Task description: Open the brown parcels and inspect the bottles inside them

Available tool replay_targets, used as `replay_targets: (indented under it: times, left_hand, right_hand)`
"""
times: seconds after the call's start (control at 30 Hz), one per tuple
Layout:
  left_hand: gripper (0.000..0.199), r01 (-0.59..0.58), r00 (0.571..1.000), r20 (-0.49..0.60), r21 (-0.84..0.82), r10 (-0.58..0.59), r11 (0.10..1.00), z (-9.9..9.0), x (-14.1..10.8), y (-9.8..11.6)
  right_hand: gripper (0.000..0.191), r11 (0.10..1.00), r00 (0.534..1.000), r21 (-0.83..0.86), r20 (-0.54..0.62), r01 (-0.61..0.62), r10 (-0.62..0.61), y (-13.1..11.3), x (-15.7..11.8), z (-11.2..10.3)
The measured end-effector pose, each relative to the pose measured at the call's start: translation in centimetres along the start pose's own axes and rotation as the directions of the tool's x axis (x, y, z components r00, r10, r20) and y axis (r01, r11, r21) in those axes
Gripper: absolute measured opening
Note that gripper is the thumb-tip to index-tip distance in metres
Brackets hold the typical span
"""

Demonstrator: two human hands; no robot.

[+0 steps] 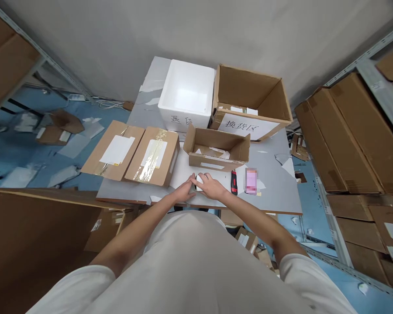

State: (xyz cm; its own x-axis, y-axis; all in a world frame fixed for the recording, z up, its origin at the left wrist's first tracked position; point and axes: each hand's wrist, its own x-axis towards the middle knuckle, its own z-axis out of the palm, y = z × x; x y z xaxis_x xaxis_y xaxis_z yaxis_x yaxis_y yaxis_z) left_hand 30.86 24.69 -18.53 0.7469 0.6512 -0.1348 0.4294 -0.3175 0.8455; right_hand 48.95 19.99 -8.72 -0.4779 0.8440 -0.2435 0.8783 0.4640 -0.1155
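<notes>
Near the table's front edge, my left hand (pixel 184 191) and my right hand (pixel 211 186) are on either side of a small white item (pixel 199 179) with a dark edge. Fingers of both hands close round it and partly hide it. Just beyond them stands an open brown box (pixel 216 163) with white paper scraps inside. A red and black cutter (pixel 234 183) lies to the right of my right hand. Farther right is a phone with a pink screen (pixel 251 181).
Two taped boxes (pixel 117 150) (pixel 153 157) sit on the table (pixel 275 192) at the left. A white foam bin (pixel 186 93) and a large open carton (pixel 253 93) stand at the back. Shelves with cartons (pixel 363 131) are at the right; a big open box (pixel 36 235) is at lower left.
</notes>
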Motion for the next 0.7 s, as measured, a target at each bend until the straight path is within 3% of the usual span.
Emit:
replay_targets:
  times: [0.1,0.2,0.3,0.37,0.43,0.53,0.6,0.63,0.7]
  left_hand:
    - [0.071,-0.025,0.999,-0.023,0.090,0.027,0.996,-1.9,-0.7,0.6]
    - [0.051,-0.041,0.962,-0.261,0.140,0.077,0.989,-4.3,-1.3,1.7]
    - [0.044,-0.020,0.817,-0.571,0.104,0.076,0.994,-6.4,-1.1,3.1]
    - [0.047,-0.037,0.735,-0.674,0.063,0.070,0.997,-7.6,-0.3,4.0]
    - [0.047,-0.057,0.710,-0.700,0.051,0.077,0.997,-9.0,1.1,4.8]
    - [0.044,-0.013,0.727,-0.685,0.039,0.036,0.999,-11.1,4.0,5.5]
    - [0.048,0.060,0.774,-0.632,0.000,-0.047,0.998,-12.4,5.9,5.6]
    - [0.050,0.099,0.794,-0.601,-0.018,-0.090,0.995,-12.9,6.7,5.6]
    - [0.052,0.153,0.813,-0.563,-0.032,-0.145,0.988,-13.6,7.8,5.5]
  right_hand:
    - [0.060,0.999,0.999,0.032,-0.034,0.010,-0.009,0.1,-0.6,-1.5]
    - [0.061,0.992,0.993,0.127,-0.118,-0.012,0.027,1.1,-3.0,-5.4]
    - [0.062,0.976,0.953,0.207,-0.274,-0.072,0.129,3.0,-7.7,-11.6]
    - [0.063,0.964,0.896,0.229,-0.386,-0.137,0.219,4.6,-11.6,-16.3]
    - [0.063,0.951,0.779,0.228,-0.549,-0.209,0.303,6.7,-15.0,-20.5]
    - [0.073,0.874,0.463,0.217,-0.778,-0.435,0.424,11.3,-17.3,-24.6]
    - [0.082,0.793,0.281,0.253,-0.839,-0.554,0.465,15.5,-16.4,-25.8]
    - [0.084,0.757,0.236,0.276,-0.838,-0.593,0.491,17.8,-15.3,-26.0]
    - [0.082,0.687,0.191,0.346,-0.793,-0.639,0.578,22.5,-12.1,-25.9]
